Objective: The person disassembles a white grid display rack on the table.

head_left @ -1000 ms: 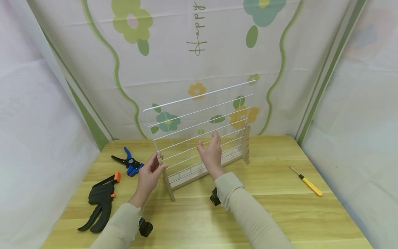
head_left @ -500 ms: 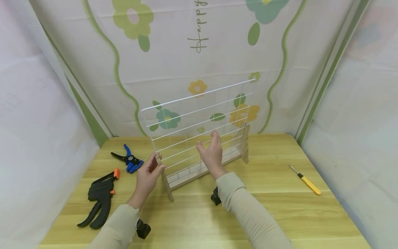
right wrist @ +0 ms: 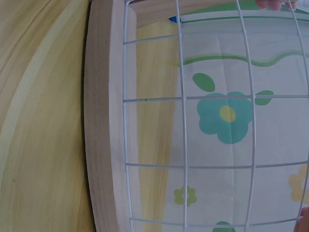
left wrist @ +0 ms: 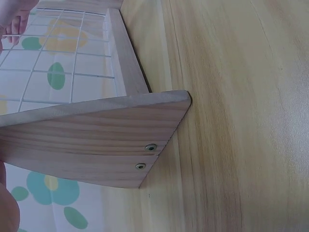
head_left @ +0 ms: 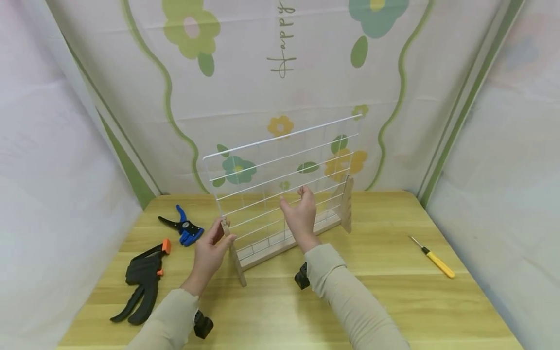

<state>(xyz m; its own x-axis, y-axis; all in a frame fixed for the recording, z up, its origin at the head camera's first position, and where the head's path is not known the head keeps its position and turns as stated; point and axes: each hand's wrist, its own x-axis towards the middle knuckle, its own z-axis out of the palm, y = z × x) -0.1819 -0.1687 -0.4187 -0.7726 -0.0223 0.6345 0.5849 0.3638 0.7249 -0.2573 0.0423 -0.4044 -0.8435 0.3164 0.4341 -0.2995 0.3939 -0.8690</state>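
Observation:
A white wire grid [head_left: 262, 182] stands upright and tilted in a pale wooden stand, its lower edge along the wooden crossbar [head_left: 271, 250]. My left hand [head_left: 210, 255] grips the left wooden side panel [head_left: 238, 267], thumb in front and fingers behind. In the left wrist view that side panel [left wrist: 96, 133] shows two screw heads near its foot. My right hand [head_left: 299, 214] is at the middle of the grid, fingers curled at the wires with the thumb held apart. In the right wrist view only a sliver of the right hand [right wrist: 304, 223] shows beside the wire grid [right wrist: 185, 130].
On the left lie blue-and-black pliers [head_left: 185, 228] and a black bar clamp [head_left: 144, 279] with orange pads. A yellow-handled screwdriver [head_left: 437, 261] lies on the right of the wooden table [head_left: 393, 301]. A flowered cloth [head_left: 302, 87] hangs behind.
The fingers of my right hand have curled in further at the grid. My left hand keeps its hold on the side panel; the view shifts slightly.

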